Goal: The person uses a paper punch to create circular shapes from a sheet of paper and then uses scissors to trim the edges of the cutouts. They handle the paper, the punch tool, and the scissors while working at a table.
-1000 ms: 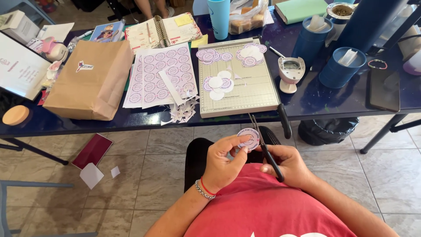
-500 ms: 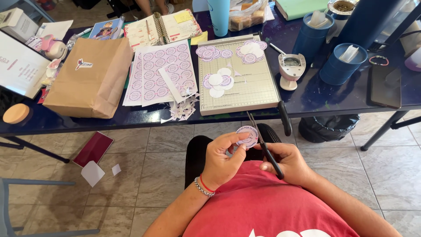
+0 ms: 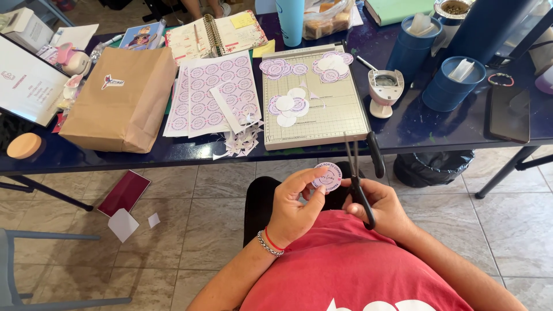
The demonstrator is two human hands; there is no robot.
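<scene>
My left hand pinches a small round paper label, white with purple print, over my lap. My right hand grips black scissors; their blades point up toward the table edge, right beside the label. On the dark blue table ahead lies a paper trimmer board with several cut round labels on it. To its left lie printed sheets of round labels and a pile of paper offcuts.
A brown paper bag lies at the left of the table. Blue round tins, a circle punch, a phone and an open notebook stand around. A black bin bag sits under the table; paper scraps lie on the tiled floor.
The scissors have swung more upright, blades closer to the label's right edge. My left hand has turned the label slightly. The view shifted a little.
</scene>
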